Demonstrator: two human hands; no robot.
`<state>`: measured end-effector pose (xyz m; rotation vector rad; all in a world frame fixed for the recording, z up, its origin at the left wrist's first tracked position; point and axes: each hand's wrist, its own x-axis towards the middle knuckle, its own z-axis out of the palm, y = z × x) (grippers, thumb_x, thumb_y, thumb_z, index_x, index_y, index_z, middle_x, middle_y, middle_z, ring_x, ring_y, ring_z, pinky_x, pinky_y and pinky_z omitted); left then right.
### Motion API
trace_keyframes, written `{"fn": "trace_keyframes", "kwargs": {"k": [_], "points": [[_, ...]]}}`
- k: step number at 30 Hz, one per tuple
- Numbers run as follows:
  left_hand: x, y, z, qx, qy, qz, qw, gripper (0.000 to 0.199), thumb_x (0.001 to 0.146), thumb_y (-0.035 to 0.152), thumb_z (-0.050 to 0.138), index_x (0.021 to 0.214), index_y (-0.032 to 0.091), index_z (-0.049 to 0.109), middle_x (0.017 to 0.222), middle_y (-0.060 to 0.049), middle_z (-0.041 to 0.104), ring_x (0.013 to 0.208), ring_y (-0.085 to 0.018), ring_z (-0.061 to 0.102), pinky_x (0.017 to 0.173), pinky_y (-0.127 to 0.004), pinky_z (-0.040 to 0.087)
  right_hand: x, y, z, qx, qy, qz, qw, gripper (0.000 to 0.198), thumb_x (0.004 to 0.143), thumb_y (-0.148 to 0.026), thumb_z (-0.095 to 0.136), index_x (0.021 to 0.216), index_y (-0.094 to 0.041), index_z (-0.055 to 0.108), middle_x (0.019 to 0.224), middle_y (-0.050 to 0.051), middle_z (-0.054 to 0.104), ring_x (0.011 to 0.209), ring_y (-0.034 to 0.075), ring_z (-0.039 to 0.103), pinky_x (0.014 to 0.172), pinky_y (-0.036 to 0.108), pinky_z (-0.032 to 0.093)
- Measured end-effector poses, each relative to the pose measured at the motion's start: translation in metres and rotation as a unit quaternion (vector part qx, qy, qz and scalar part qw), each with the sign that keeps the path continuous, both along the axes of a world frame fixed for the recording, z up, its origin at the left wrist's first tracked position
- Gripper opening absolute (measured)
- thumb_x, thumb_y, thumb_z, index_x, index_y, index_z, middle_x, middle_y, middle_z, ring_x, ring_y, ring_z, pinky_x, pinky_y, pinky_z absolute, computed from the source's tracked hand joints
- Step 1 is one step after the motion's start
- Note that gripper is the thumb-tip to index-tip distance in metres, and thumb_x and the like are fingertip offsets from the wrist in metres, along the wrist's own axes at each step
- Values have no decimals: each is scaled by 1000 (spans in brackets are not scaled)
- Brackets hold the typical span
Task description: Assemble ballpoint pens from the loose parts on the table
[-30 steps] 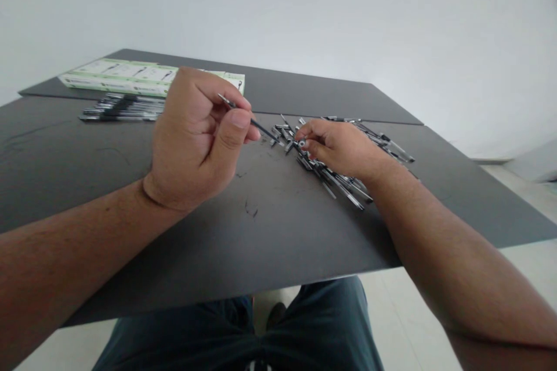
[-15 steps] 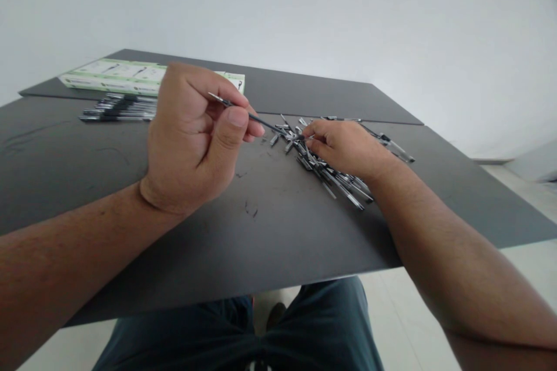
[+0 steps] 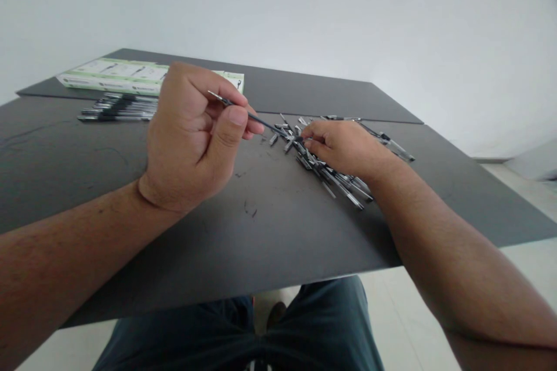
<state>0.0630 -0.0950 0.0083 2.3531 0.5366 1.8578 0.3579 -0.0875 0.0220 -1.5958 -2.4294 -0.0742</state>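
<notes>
My left hand [image 3: 191, 139] is raised over the table, its thumb and forefinger pinching a thin dark pen refill [image 3: 273, 128]. The refill slants down to the right, its pointed tip up by the forefinger and its far end by my right hand. My right hand [image 3: 343, 142] reaches over a heap of clear and black pen parts [image 3: 346, 188], fingertips pinched together at its upper end. A small dark piece shows at those fingertips, too hidden to name.
A green-and-white box [image 3: 122, 75] lies at the back left, with a row of black-gripped pens [image 3: 119, 107] before it. More pens [image 3: 394, 146] lie behind my right wrist. Dark marks streak the grey table [image 3: 261, 249]. A seam crosses it toward the back.
Hardly anything differs. Both hands keep the same pinches and places, and the view has shifted very slightly.
</notes>
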Motion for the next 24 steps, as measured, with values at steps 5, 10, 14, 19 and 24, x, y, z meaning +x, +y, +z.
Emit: {"fn": "trace_keyframes", "kwargs": {"k": [5, 10, 14, 19, 24], "points": [[-1, 1, 0, -23, -8, 10, 1000, 16, 124, 43, 67, 121, 28, 68, 110, 2, 80, 80, -11, 86, 63, -20, 65, -1, -1, 1, -2, 0, -2, 1000, 35, 111, -31, 66, 136, -26, 90, 100, 6, 90, 85, 26, 78, 86, 37, 53], [-1, 1, -2, -27, -4, 10, 1000, 17, 124, 46, 66, 121, 29, 68, 104, 3, 79, 78, -11, 84, 63, -22, 65, 1, -2, 0, 1, 7, 6, 1000, 35, 111, -32, 66, 135, -26, 90, 97, 5, 90, 82, 25, 76, 85, 36, 52], [-1, -1, -4, -71, -14, 5, 997, 24, 122, 53, 69, 119, 29, 69, 99, 2, 79, 79, -14, 85, 64, -26, 64, 1, -2, 1, -3, 4, 11, 1000, 35, 110, -32, 65, 135, -25, 90, 94, 5, 88, 78, 25, 73, 82, 36, 51], [-5, -5, -5, -85, 20, 81, 993, 18, 122, 52, 67, 122, 35, 73, 110, 1, 82, 86, -18, 86, 72, -34, 64, 0, -2, 2, -5, 15, 16, 1000, 33, 107, -30, 68, 130, -26, 91, 94, 4, 87, 81, 25, 73, 84, 36, 51], [-8, 6, -5, -41, 126, 105, 986, 12, 112, 40, 72, 113, 30, 80, 103, -1, 85, 85, -22, 79, 80, -40, 62, 2, -1, 0, 7, 44, 50, 998, 29, 106, -29, 70, 123, -24, 92, 105, 9, 85, 90, 27, 72, 92, 39, 54]]}}
